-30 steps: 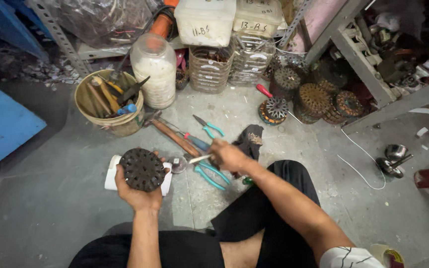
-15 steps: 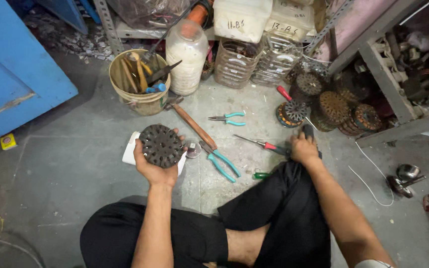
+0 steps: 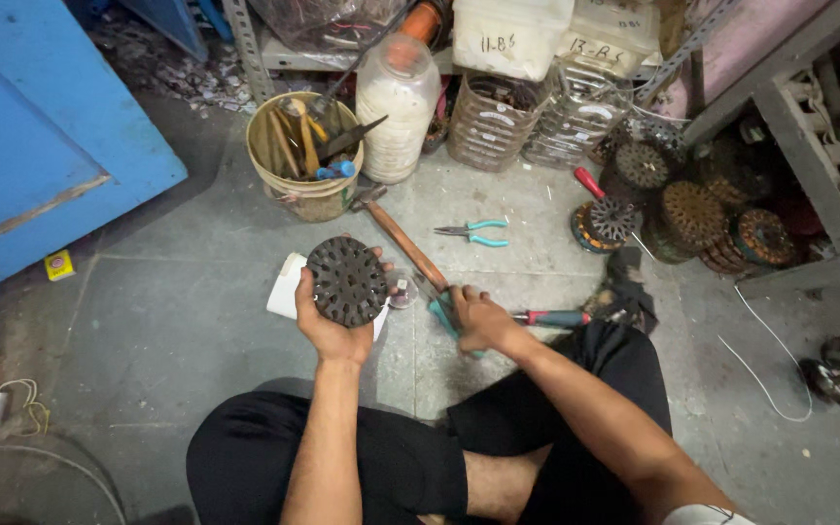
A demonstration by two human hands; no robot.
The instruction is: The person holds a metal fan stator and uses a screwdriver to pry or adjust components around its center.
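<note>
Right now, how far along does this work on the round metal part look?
Done: the bare core carries no copper winding, unlike the wound ones stacked by the shelf. In hand: the left hand holds the core up, while the right hand rests on the teal pliers on the floor, beside a screwdriver. Left: no new wire shows on the core, so most seems ahead.

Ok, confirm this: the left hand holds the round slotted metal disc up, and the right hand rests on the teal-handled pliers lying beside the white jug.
Not quite. The head view shows the left hand holding the round slotted metal disc, but the right hand rests on teal handles by the wooden-handled hammer, away from the white jug.
</note>
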